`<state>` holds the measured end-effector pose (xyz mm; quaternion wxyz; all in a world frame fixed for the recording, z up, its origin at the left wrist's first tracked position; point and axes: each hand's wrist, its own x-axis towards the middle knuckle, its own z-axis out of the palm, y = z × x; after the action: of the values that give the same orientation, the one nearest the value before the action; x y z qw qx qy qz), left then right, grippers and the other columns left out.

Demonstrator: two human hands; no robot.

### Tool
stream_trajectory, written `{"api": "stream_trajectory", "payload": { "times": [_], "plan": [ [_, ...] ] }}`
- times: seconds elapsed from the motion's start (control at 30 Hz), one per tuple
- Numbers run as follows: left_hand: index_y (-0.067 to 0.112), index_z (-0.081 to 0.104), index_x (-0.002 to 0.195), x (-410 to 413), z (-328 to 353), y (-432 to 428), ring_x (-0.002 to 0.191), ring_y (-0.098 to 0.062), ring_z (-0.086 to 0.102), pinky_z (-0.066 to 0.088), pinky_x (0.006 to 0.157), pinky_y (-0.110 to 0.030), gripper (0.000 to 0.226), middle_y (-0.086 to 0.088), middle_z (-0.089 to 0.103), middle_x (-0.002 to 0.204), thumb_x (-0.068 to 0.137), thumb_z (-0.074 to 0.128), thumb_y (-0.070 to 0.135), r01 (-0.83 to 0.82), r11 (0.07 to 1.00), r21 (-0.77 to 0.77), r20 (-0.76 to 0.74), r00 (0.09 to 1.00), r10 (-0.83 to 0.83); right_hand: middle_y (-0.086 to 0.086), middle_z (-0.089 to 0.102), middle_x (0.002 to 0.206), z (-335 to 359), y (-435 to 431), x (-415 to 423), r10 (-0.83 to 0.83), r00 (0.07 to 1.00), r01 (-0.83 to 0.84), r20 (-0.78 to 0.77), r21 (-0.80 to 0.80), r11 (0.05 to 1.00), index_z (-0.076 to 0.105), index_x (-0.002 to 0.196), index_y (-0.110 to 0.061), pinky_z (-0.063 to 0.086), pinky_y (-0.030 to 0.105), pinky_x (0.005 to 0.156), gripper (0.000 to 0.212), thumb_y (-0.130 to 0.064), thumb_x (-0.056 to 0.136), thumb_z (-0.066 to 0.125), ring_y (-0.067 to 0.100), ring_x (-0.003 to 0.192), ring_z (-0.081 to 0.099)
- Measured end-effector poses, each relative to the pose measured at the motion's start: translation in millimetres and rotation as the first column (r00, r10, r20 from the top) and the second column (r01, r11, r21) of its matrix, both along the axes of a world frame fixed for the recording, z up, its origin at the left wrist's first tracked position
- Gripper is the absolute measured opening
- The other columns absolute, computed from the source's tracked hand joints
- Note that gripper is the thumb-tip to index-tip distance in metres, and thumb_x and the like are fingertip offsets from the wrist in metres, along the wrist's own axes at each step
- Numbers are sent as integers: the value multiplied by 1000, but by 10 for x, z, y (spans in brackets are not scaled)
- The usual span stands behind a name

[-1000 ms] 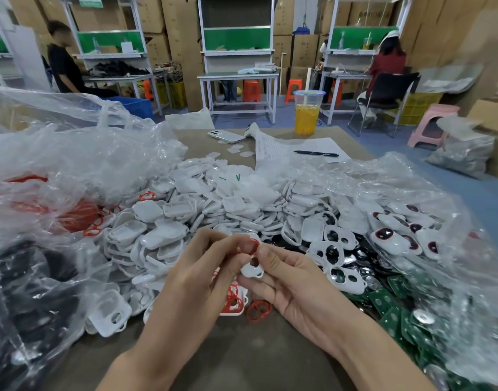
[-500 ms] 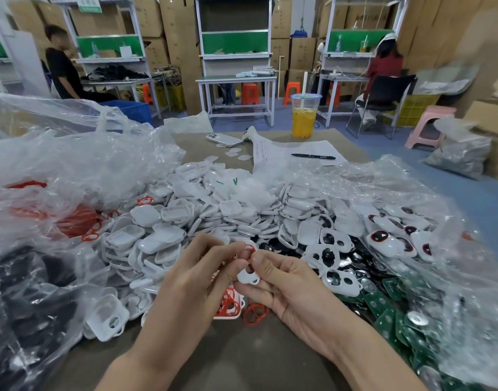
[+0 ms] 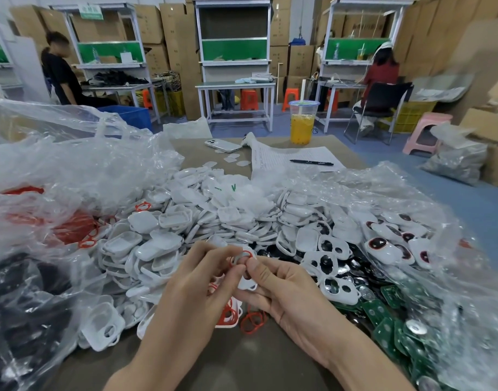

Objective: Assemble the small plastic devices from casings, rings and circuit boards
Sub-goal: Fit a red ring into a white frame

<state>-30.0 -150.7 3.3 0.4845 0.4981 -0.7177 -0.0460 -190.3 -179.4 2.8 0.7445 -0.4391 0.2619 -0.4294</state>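
Note:
Both hands meet above the near table edge on one small white casing (image 3: 248, 282). My left hand (image 3: 202, 280) pinches a red ring (image 3: 243, 256) at the casing's top with curled fingers. My right hand (image 3: 279, 286) grips the casing, thumb pressed on its upper face. A large heap of white casings (image 3: 202, 221) covers the table behind. Loose red rings (image 3: 253, 320) lie just under my hands. Green circuit boards (image 3: 389, 314) sit at the lower right, beside white casings with dark openings (image 3: 327, 261).
Crinkled clear plastic bags (image 3: 73, 170) rise on the left and right, one holding red rings (image 3: 70, 230). At the far end of the table are a phone (image 3: 222, 145), a paper with a pen (image 3: 310, 162) and a cup of orange drink (image 3: 302, 122). Two people sit at benches behind.
The hands have stayed together on the casing, with fingers shifting slightly around the red ring at its top. The view has tilted a little.

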Motion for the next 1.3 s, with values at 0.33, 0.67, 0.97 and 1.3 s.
{"api": "stream_trajectory", "payload": {
  "times": [0.33,0.67,0.97,1.3],
  "plan": [
    [44,74,99,-17,114,15,89,-13,73,58,75,-23,24,6,76,99,77,67,50,317,890,329,-531,841,-103,10,76,107,42,-13,-69,51,997,-50,65,-14,999,76,111,-5,57,23,85,27,-23,95,62,18,98,74],
    [7,77,100,5,93,-21,91,-29,72,61,81,-37,29,-24,73,106,80,69,26,652,697,297,-881,469,-63,14,75,108,74,6,-83,96,989,-102,110,52,993,77,110,-7,58,23,83,25,-22,94,64,17,99,73],
    [9,76,103,-22,40,-23,97,-38,62,47,97,-63,38,-41,60,114,81,71,39,580,723,376,-828,560,-19,18,73,113,81,34,-57,80,992,-87,93,73,994,77,109,-6,58,23,82,26,-19,96,58,22,102,73],
    [10,76,99,-20,57,-26,97,-43,65,44,101,-68,38,-36,66,108,83,75,45,540,739,404,-793,609,-11,23,72,115,88,43,-34,61,996,-68,71,99,993,78,104,-3,59,25,83,27,-20,94,59,26,105,72]
  ]
}}
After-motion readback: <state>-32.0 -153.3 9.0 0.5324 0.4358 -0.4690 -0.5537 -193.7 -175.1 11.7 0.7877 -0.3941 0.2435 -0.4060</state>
